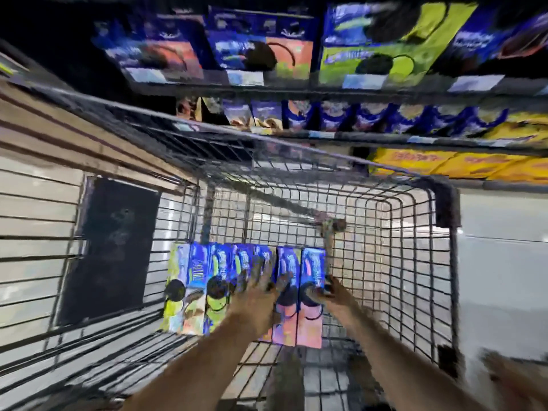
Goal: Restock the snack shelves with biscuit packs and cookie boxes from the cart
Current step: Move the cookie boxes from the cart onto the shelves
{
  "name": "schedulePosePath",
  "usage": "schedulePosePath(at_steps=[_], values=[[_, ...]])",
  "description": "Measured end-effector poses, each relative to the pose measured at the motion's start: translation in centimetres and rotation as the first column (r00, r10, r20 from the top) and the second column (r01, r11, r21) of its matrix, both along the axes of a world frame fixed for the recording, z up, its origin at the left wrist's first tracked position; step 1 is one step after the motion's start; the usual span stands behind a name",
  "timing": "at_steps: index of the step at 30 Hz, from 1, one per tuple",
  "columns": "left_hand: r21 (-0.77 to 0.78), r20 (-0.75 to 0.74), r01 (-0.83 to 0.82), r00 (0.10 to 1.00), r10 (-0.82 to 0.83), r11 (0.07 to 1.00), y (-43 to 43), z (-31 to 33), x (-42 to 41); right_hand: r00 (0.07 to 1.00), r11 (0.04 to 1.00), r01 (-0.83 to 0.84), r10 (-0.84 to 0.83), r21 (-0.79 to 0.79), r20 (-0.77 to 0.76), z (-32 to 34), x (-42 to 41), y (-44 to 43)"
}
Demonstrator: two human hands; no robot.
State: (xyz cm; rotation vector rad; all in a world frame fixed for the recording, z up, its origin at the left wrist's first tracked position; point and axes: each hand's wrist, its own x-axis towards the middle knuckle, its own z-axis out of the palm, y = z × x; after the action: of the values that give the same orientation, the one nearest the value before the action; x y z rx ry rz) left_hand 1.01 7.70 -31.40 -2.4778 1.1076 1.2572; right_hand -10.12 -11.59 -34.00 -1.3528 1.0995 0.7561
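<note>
Cookie boxes [195, 280], seven in a row, are standing in the cart [415, 262]; the left hand [255, 298] is lying released across them, and the right hand [329, 292] is grasping the rightmost box [311, 327].

Blue cookie boxes [312, 264] with lime or pink ends, grey wire-grid cart [415, 262], yellow shelf packs [444, 165]

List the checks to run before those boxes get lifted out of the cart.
1. Left hand on the boxes: fingers spread over the row's middle, ok.
2. Right hand at the row's right end: ok.
3. Right hand's grip on the end box: cannot tell, blurred.
4. Boxes side by side in one row: ok.
5. Way up out of the cart: nothing above the row, ok.
6. Free slot on the shelves: cannot tell; those in view look full.
</note>
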Motion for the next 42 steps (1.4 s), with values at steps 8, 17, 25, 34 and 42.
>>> schedulePosePath(at_steps=[8,17,25,34,42], values=[[-0.092,0.042,0.028,0.999,-0.024,0.995,1.2,-1.7,-0.4,0.984,0.976,0.173,-0.176,0.130,0.009,-1.9,-0.6,1.3],[-0.086,0.044,0.032,0.999,-0.028,0.996,1.3,-2.2,-0.5,0.977,0.979,0.192,-0.197,0.069,0.079,-1.4,-0.9,2.2],[-0.029,0.020,0.020,1.000,-0.020,0.999,0.0,-0.5,-0.2,0.990,0.964,0.112,-0.129,0.240,0.056,1.1,-0.2,-0.2],[-0.263,-0.255,-0.635,0.771,0.583,0.726,-6.5,18.3,6.4,0.978,0.967,-0.083,0.033,0.241,0.207,18.3,4.4,-6.0],[-0.272,-0.814,-0.948,0.318,0.485,0.164,-8.1,38.4,10.0,0.869,0.910,-0.370,0.268,0.189,0.415,38.8,11.1,-7.9]])
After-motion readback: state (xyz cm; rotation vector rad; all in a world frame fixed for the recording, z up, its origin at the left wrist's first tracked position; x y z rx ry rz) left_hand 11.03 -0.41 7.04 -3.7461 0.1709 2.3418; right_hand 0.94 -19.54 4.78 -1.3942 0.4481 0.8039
